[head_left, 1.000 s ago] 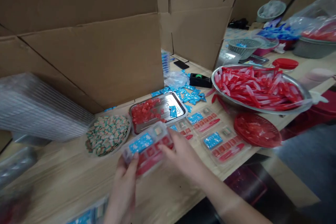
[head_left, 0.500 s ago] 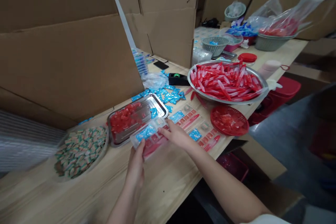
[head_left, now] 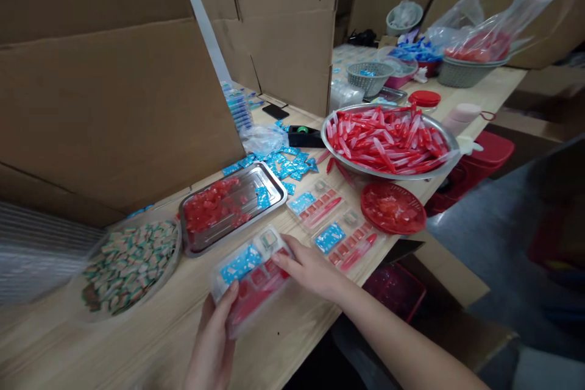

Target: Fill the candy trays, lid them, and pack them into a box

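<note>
Between my hands is a clear plastic tray pack [head_left: 250, 280], tilted above the table. In its compartments lie a blue dotted packet, several red pieces, a pale square piece and a long red item. My left hand [head_left: 217, 323] grips its near left end, thumb on top. My right hand [head_left: 311, 265] holds the far right end, thumb over the top edge. Two similar filled packs, one nearer [head_left: 347, 241] and one farther [head_left: 315, 204], lie on the table beyond my right hand. A metal tray [head_left: 269, 186] with red pieces and a blue packet sits behind the held pack.
A tub of striped squares [head_left: 132, 265] stands at left. At right are a metal bowl of red-and-pink sticks [head_left: 388, 140] and a red basket [head_left: 393, 207] near the table edge. Blue packets [head_left: 292, 164] and a tape dispenser [head_left: 304, 136] lie behind, beside cardboard walls [head_left: 114, 116].
The view has swung right. The held pack dipped toward the two packs on the table, then came back nearer me, apart from them. Both hands keep hold of it.
</note>
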The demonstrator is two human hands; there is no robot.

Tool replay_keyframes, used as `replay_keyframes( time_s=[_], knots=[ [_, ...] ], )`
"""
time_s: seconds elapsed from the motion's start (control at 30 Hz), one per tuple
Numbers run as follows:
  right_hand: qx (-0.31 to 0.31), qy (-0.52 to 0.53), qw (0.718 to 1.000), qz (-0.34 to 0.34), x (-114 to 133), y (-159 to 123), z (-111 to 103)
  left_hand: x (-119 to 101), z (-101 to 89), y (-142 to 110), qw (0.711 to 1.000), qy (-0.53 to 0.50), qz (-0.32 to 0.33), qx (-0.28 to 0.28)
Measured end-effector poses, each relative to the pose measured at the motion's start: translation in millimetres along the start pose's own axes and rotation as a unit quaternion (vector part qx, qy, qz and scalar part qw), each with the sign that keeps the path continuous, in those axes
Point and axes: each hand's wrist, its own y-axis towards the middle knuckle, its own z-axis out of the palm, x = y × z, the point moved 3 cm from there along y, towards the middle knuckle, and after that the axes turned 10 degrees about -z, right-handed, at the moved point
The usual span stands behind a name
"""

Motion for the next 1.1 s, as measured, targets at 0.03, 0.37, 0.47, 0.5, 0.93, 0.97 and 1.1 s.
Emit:
replay_keyframes(
  time_s=[0.03, 0.37, 0.47, 0.5, 0.93, 0.97, 1.1],
  knots=[
    [-0.011, -0.001, 1.000, -0.012, -3.4, -5.4, -2.2, 0.1, -2.0, 0.4, 1.000, 0.000, 0.010, -0.008],
    [-0.234, -0.394, 0.889, -0.016, -78.2, -82.0, -37.4, -0.4, -23.8, 2.0, 1.000, -0.017, 0.005, -0.003],
    [-0.202, -0.430, 0.880, 0.008, -70.3, -84.2, 0.2, -2.5, -36.2, 0.7, 1.000, -0.031, 0.001, -0.001],
    [-0.193, -0.436, 0.879, 0.013, -62.6, -82.0, 13.4, -3.3, -41.0, -0.9, 0.999, -0.040, -0.002, -0.003],
    [-0.188, 0.114, 0.958, 0.185, -70.6, -32.7, -37.6, -30.3, 17.2, -1.4, 0.993, 0.013, -0.019, 0.117],
    [-0.168, 0.154, 0.953, 0.199, -69.1, -27.6, -35.0, -32.1, 23.5, 5.3, 0.992, 0.024, -0.016, 0.127],
    [-0.125, 0.224, 0.951, 0.175, -46.3, -9.6, -17.5, -38.0, 30.0, 22.7, 0.990, 0.066, -0.003, 0.126]
  ],
)
